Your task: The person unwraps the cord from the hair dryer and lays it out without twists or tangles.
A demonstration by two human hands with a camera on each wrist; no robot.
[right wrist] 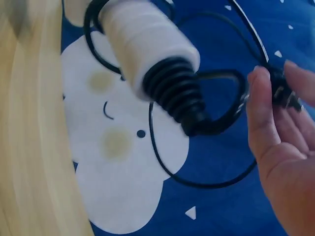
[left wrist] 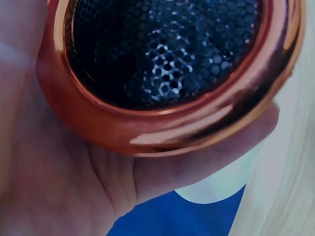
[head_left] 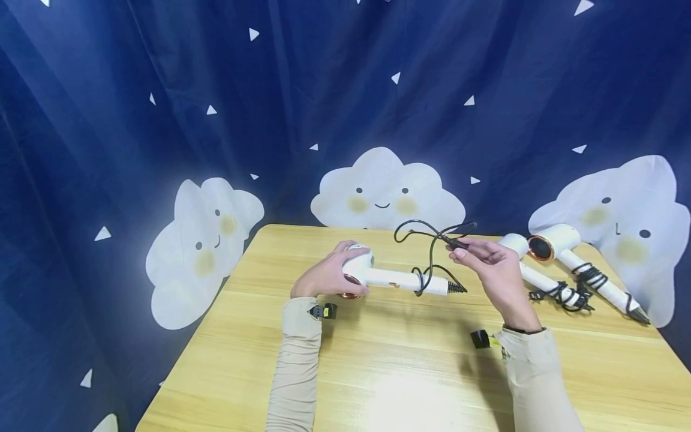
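A white hair dryer (head_left: 383, 278) with a copper-coloured ring lies sideways above the table. My left hand (head_left: 327, 273) grips its head, thumb along the ring; the left wrist view shows the dark honeycomb grille (left wrist: 167, 64) inside that copper ring (left wrist: 162, 132). At the handle's end is a ribbed black cord sleeve (right wrist: 174, 88). The black cord (head_left: 432, 258) loops loosely round the handle and rises in wide curves to my right hand (head_left: 493, 270). Between thumb and fingers, that hand pinches the black plug (right wrist: 283, 88), whose metal prongs show in the right wrist view.
Two more white hair dryers lie at the table's right, the nearer one (head_left: 540, 277) partly behind the right hand, the farther one (head_left: 569, 247) with its cord wound round the handle. A blue curtain (head_left: 324, 78) with white clouds hangs behind the wooden table (head_left: 421, 354).
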